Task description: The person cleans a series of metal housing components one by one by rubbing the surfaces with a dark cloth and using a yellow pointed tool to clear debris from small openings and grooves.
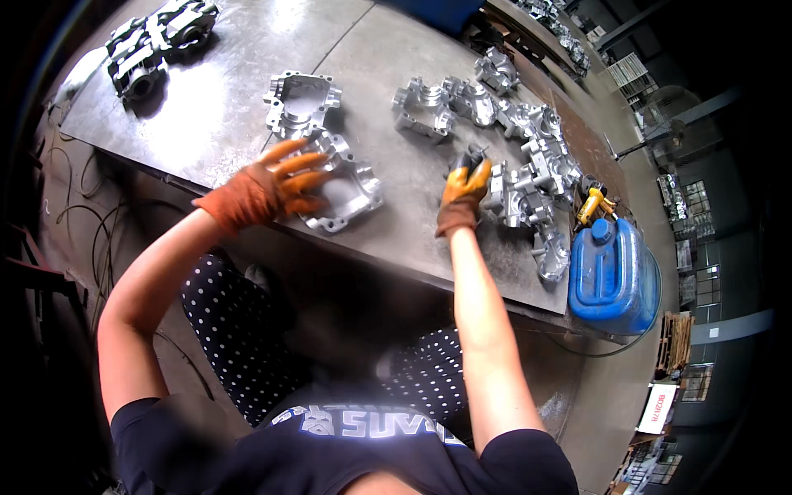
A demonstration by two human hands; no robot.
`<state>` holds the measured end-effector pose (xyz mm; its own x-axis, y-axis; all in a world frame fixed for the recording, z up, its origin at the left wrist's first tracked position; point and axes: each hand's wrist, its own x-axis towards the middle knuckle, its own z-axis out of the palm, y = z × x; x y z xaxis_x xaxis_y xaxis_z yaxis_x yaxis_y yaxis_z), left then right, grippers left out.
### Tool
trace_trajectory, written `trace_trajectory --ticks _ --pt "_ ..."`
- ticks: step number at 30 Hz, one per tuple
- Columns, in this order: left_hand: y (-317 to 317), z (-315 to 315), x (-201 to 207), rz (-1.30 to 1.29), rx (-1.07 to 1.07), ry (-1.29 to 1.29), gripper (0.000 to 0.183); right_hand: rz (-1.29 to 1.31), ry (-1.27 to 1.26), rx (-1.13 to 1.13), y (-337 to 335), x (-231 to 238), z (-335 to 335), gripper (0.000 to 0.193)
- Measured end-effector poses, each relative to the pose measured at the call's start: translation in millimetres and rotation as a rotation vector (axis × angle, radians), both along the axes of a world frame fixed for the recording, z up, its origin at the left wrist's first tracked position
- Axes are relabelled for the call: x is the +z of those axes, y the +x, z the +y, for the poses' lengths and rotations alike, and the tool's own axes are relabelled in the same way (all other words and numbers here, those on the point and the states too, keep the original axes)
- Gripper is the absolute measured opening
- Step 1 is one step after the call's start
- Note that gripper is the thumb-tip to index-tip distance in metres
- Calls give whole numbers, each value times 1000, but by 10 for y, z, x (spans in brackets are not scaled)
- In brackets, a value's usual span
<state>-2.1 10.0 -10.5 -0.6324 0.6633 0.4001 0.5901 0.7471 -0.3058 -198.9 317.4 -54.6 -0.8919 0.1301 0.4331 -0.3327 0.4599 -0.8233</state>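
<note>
Grey metal-topped table [363,97] here, blue jerrycan [615,276] at its right end. Well left of the jerrycan, the orange-gloved left hand [268,186] is spread wide over a silver casting [351,200], not gripping; can't tell if it's touching. Closer to the jerrycan, the gloved right hand [464,194] is curled around a small dark tool [473,157], more castings [518,198] bunched between.

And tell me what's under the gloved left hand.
A silver metal casting on the tabletop; its right side shows. The gloved left hand hides part of its left side.
</note>
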Motion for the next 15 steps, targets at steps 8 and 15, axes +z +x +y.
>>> trace_trajectory --ticks 8,15 --pt "419 627 63 63 698 480 62 -29 396 260 500 89 158 44" --pt "347 1183 -201 -139 733 555 56 375 1332 567 654 914 -277 21"
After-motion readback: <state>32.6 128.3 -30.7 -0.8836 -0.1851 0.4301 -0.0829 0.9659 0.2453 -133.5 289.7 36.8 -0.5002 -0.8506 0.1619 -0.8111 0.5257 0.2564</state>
